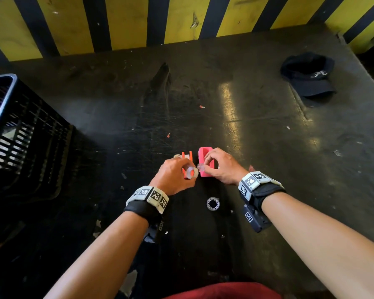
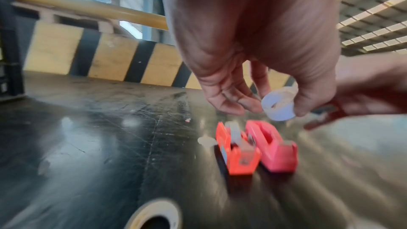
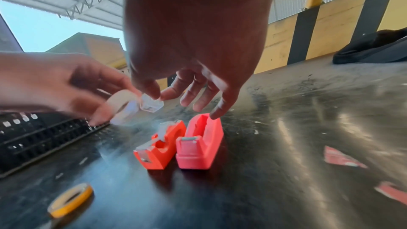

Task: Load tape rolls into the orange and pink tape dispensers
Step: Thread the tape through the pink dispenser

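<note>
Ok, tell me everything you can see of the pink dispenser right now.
The pink dispenser looks like matte plastic, a blocky body with an open slot on top and a small metal cutter strip at the near end. The slot looks empty. It stands upright on the dark table, close beside the orange dispenser on its right. A right hand fingertip seems to touch its far rim.

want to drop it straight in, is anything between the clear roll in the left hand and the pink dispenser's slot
Nothing visible fills the pink plastic dispenser slot. The right hand, pinching a small clear plastic piece, hovers above it beside the clear tape roll in the left hand.
</note>
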A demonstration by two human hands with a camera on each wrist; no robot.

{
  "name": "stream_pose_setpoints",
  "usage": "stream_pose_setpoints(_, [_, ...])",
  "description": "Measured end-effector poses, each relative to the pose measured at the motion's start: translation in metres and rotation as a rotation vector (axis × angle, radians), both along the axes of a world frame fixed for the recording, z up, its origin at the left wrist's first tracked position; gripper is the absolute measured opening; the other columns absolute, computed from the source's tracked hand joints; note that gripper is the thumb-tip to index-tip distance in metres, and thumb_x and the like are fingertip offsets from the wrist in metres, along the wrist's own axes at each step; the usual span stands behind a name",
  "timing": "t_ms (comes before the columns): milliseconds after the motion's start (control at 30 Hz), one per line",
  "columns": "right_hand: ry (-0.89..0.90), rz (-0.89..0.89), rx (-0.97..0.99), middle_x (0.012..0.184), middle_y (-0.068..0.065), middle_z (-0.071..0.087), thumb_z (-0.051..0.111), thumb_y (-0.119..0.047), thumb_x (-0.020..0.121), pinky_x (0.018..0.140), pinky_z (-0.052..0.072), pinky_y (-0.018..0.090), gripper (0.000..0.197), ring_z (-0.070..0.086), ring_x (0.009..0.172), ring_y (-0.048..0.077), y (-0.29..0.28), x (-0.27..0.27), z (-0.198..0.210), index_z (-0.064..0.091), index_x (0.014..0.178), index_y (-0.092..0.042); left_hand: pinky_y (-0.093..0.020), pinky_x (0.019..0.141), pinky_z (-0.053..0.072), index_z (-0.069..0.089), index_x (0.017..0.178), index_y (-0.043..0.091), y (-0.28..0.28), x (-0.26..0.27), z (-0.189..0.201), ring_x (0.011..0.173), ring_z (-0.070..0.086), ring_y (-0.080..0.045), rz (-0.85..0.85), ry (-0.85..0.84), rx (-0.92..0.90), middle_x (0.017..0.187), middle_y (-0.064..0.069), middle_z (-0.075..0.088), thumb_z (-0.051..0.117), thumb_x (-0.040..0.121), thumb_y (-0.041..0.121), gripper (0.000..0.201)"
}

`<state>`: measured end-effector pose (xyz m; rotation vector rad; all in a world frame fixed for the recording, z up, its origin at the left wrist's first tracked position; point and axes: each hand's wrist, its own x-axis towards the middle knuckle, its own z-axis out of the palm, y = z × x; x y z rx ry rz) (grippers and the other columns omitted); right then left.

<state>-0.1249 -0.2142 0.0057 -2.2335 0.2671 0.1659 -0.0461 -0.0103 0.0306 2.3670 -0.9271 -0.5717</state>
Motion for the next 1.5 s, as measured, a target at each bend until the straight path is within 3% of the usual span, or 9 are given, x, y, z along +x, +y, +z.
stream_pose_setpoints(300, [0.086,-0.074,-0.026,0.110,0.003,0.064,0.075,-0.028,0.086,0.095,0.048,0.031,0.014,0.062,0.100,0.018,-0.010,-0.027,-0.006,0.070,0.086,-0.015,-0.047,0.095,0.056,0.055,0.128,0.026,0.011,-0.037,-0.044,0.115,0.061,-0.026,-0.081,-0.012,0.542,0.127,-0.003,0.059,0.077,0.082,0.037,0.052])
stream_pose_setpoints(500, [0.090,-0.128,-0.039,0.105,0.002,0.065,0.075,-0.024,0.087,0.091,0.049,0.030,0.010,0.063,0.096,0.016,-0.013,-0.037,-0.005,0.071,0.086,-0.015,-0.044,0.099,0.049,0.056,0.124,0.024,-0.007,-0.057,-0.042,0.121,0.055,-0.026,-0.137,-0.223,0.367,0.133,-0.003,0.057,0.068,0.086,0.051,0.049])
stream_pose_setpoints(666, [0.169,-0.159,-0.089,0.112,-0.001,0.063,0.073,-0.027,0.090,0.075,0.028,-0.004,0.014,0.058,0.098,0.013,-0.021,-0.046,0.002,0.073,0.094,-0.013,-0.044,0.096,0.051,0.056,0.123,0.019,-0.048,-0.080,-0.046,0.113,0.063,-0.027,-0.166,-0.084,0.468,0.119,-0.006,0.066,0.066,0.082,0.067,0.064])
stream_pose_setpoints(866, [0.191,-0.187,-0.058,0.107,-0.010,0.062,0.066,-0.051,0.077,0.102,0.047,0.045,0.017,0.062,0.101,0.014,-0.028,-0.052,0.001,0.064,0.079,-0.034,-0.038,0.090,0.057,0.059,0.121,0.019,-0.052,-0.077,-0.047,0.106,0.068,-0.024,-0.074,0.111,0.415,0.118,-0.005,0.068,0.073,0.086,0.047,0.047])
stream_pose_setpoints(999, [0.177,-0.202,-0.045,0.104,-0.011,0.064,0.052,-0.065,0.064,0.103,0.046,0.048,0.036,0.064,0.101,0.016,-0.034,-0.053,-0.001,0.065,0.077,-0.034,-0.025,0.085,0.062,0.067,0.118,0.023,-0.035,-0.047,-0.037,0.094,0.076,-0.008,0.129,0.378,0.020,0.115,0.003,0.075,0.082,0.084,0.030,0.037])
stream_pose_setpoints(1066, [0.215,-0.201,-0.022,0.106,-0.010,0.065,0.057,-0.063,0.069,0.101,0.048,0.041,0.037,0.064,0.102,0.016,-0.031,-0.046,0.001,0.069,0.082,-0.031,-0.021,0.080,0.062,0.067,0.118,0.024,-0.028,-0.032,-0.026,0.092,0.078,-0.007,0.172,0.473,-0.106,0.117,0.003,0.075,0.084,0.083,0.018,0.040])
stream_pose_setpoints(1166, [0.257,-0.133,-0.016,0.114,-0.002,0.067,0.069,-0.038,0.090,0.076,0.037,-0.001,0.021,0.062,0.103,0.016,-0.024,-0.036,0.009,0.074,0.100,-0.020,-0.020,0.080,0.061,0.067,0.118,0.019,-0.020,-0.016,-0.019,0.088,0.078,-0.005,0.199,0.514,-0.226,0.116,-0.001,0.076,0.084,0.081,0.005,0.043])
stream_pose_setpoints(1266, [0.233,-0.103,0.009,0.122,-0.002,0.064,0.065,-0.028,0.097,0.063,0.022,-0.013,0.023,0.052,0.099,0.011,-0.015,-0.027,0.015,0.073,0.113,-0.013,-0.032,0.090,0.063,0.070,0.116,0.021,-0.013,-0.008,-0.018,0.095,0.078,-0.011,0.206,0.516,-0.260,0.112,0.001,0.076,0.086,0.079,0.004,0.044])
stream_pose_setpoints(1499, [0.207,-0.086,0.097,0.111,0.005,0.070,0.071,-0.030,0.090,0.098,0.052,0.043,0.019,0.066,0.103,0.023,0.002,-0.012,0.020,0.075,0.099,-0.015,-0.039,0.094,0.062,0.073,0.115,0.025,-0.003,-0.003,-0.018,0.100,0.078,-0.019,0.223,0.492,-0.318,0.116,-0.003,0.076,0.087,0.078,0.008,0.043])
